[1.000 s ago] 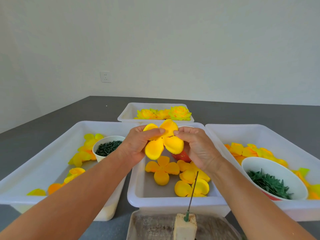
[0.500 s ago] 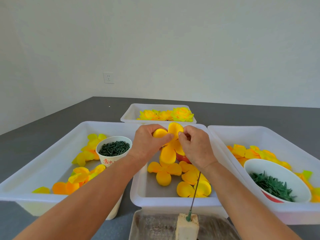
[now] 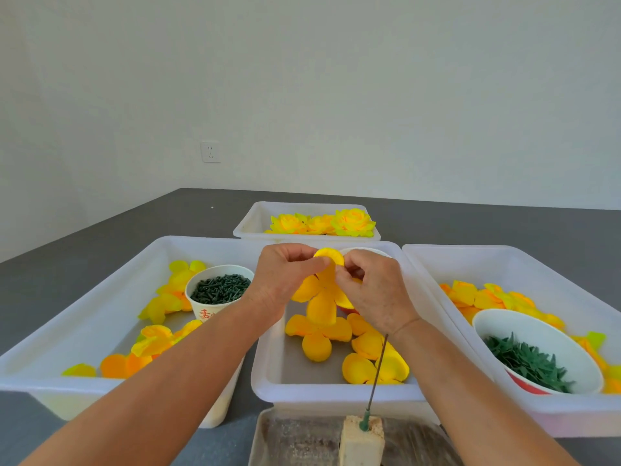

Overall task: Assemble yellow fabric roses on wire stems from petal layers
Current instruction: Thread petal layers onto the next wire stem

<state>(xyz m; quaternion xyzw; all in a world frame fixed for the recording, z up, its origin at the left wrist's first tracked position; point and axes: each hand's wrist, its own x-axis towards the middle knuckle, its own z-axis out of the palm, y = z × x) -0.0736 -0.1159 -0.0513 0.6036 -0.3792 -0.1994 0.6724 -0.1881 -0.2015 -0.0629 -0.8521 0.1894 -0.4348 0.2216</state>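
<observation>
Both hands hold one yellow petal layer (image 3: 322, 306) above the middle white tray (image 3: 336, 391). My left hand (image 3: 284, 280) pinches its top petal from the left, my right hand (image 3: 373, 290) from the right, fingertips almost touching. The lower petals hang down. More yellow petal layers (image 3: 363, 351) lie in the tray below. A thin wire stem (image 3: 377, 375) stands tilted in a pale block (image 3: 361, 442) near the front edge. Finished yellow roses (image 3: 353, 222) fill the far tray (image 3: 255, 223).
The left tray (image 3: 100, 280) holds yellow and orange petals and a paper cup of dark green pieces (image 3: 220, 289). The right tray (image 3: 524, 264) holds petals and a white bowl of green leaves (image 3: 527, 359). A metal tray (image 3: 295, 438) lies under the block.
The petal layer has turned from spread flat to hanging downward, and both hands have closed together on its top petal. The view has shifted slightly.
</observation>
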